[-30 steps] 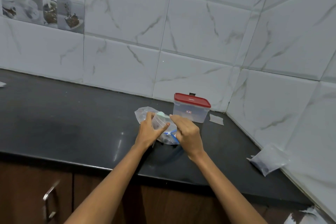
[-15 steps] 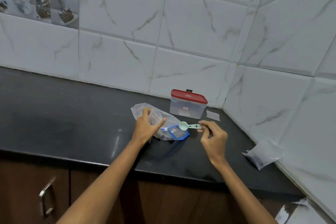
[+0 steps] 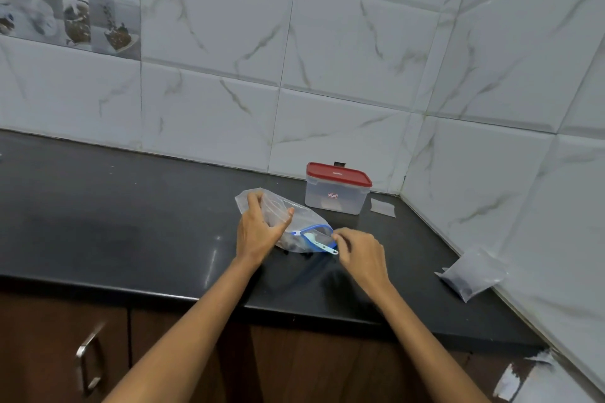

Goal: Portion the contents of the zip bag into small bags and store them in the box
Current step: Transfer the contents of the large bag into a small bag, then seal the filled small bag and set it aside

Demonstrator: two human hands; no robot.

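Note:
A clear zip bag (image 3: 302,222) with a blue zip rim lies on the black counter (image 3: 131,222), dark contents inside. My left hand (image 3: 255,232) grips a small clear bag (image 3: 275,208) held on top of it. A pale green spoon (image 3: 316,240) lies in the zip bag's mouth, handle tip sticking out to the right. My right hand (image 3: 360,252) pinches the blue rim just above that handle. The clear box (image 3: 334,198) stands behind with its red lid on.
A filled small bag (image 3: 471,275) leans against the right wall. An empty small bag (image 3: 382,208) lies flat right of the box in the corner. Tiled walls close the back and right. Below the counter edge are wooden cabinets with a metal handle (image 3: 86,360).
My right hand drew the spoon out to the right, then brought it back; the spoon now rests in the zip bag's mouth. My left hand stayed on the small bag.

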